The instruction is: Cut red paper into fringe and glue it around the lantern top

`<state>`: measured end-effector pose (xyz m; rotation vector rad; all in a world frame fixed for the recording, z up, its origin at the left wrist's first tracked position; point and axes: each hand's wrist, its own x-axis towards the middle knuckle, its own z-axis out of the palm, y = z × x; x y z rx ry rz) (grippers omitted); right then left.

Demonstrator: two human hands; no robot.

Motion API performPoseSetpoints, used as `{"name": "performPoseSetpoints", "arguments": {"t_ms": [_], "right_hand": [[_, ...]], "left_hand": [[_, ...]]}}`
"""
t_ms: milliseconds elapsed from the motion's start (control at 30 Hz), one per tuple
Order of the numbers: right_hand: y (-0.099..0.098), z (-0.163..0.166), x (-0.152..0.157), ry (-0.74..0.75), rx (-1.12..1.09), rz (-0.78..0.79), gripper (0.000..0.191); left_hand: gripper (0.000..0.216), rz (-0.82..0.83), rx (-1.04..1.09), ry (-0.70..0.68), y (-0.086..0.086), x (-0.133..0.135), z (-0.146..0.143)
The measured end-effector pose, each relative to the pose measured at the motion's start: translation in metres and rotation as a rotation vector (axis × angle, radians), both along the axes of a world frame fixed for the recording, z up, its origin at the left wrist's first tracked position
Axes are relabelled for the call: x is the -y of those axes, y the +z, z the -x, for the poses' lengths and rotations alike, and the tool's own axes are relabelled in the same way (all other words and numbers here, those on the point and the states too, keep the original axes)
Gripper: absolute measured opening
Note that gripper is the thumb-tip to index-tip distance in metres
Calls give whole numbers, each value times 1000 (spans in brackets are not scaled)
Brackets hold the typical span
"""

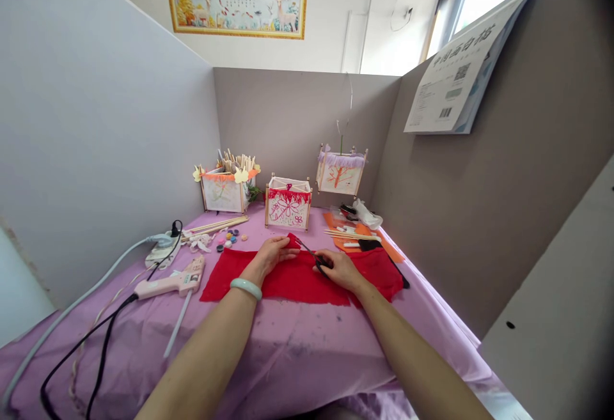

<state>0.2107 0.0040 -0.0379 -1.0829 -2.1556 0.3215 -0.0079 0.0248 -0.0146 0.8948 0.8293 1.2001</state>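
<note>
A sheet of red fabric [288, 279] lies flat on the purple tablecloth [297, 356]. My left hand [272, 255], with a pale green bangle on its wrist, rests on the fabric and pinches its far edge, lifting a small flap. My right hand [338, 268] is closed round the black handles of a pair of scissors [309, 252]. The blades point left toward the raised flap beside my left fingers.
A pink glue gun [170, 283] with a black cord lies to the left, next to a power strip [160, 248]. Three small paper lanterns [288, 202] stand at the back. Wooden sticks, buttons and orange paper [357, 238] lie around them. Grey partition walls enclose the desk.
</note>
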Motion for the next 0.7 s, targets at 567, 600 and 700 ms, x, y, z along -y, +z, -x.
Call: {"name": "performPoseSetpoints", "arguments": {"t_ms": [567,600,700], "right_hand": [[7,-2,5,40,12,20,34],[7,-2,6,39,14,21,33],[7,-2,6,43,16,20,31]], "left_hand": [[11,9,82,21,6,3,1],[11,10,81,20,5,3,1],[10,8,71,10,4,1,2]]}}
